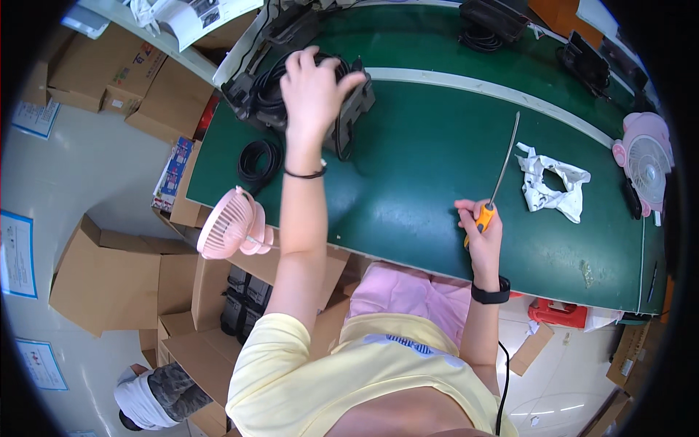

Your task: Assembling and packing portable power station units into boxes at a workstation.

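Observation:
My right hand is closed around the yellow and grey handle of a screwdriver, whose long shaft points up and away over the green tabletop. My left hand reaches to the far left with its fingers spread over a black cable coil. That coil lies on dark grey box-like equipment. Whether the fingertips press on the cable cannot be made out. Closer to me, a second black cable coil lies on the table beside my left forearm.
A pink fan stands at the table's near left edge; another pink fan is at the far right. A crumpled white cloth lies right of the screwdriver. Dark equipment sits at the back. Cardboard boxes crowd the left floor, where another person bends.

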A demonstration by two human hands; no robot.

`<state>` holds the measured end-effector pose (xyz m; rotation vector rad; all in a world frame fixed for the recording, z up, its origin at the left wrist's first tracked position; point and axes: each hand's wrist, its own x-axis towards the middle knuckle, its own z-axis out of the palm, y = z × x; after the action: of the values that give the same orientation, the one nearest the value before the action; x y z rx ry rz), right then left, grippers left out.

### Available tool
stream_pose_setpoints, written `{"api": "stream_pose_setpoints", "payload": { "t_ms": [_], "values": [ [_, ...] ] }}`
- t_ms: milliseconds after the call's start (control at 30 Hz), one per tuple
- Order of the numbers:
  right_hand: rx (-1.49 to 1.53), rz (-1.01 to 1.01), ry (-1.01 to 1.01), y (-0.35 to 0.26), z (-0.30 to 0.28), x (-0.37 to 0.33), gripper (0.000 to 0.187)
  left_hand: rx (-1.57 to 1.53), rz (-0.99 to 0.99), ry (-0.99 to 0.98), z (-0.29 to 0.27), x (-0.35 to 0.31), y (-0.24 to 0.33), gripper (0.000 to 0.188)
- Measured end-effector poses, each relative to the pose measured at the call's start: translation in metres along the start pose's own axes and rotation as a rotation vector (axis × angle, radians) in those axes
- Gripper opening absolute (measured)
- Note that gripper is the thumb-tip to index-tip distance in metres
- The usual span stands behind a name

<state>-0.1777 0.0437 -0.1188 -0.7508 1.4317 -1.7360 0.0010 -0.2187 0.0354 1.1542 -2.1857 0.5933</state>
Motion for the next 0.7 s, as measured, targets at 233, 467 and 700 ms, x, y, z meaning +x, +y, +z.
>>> {"api": "stream_pose_setpoints", "payload": {
  "t_ms": [233,467,700],
  "values": [
    [-0.023,0.049,0.016,0.001,0.005,0.003,0.024,-0.214,-0.199,-0.010,0.028,0.140,-0.099,0.033],
    [-0.071,0.137,0.068,-0.005,0.011,0.016,0.023,0.141,-0.092,-0.446,0.184,0.212,-0.221,0.048],
    [-0.088,0.209,0.081,-0.009,0.013,0.022,0.022,0.327,-0.263,-0.748,0.258,0.207,-0.240,0.085]
  ]
}}
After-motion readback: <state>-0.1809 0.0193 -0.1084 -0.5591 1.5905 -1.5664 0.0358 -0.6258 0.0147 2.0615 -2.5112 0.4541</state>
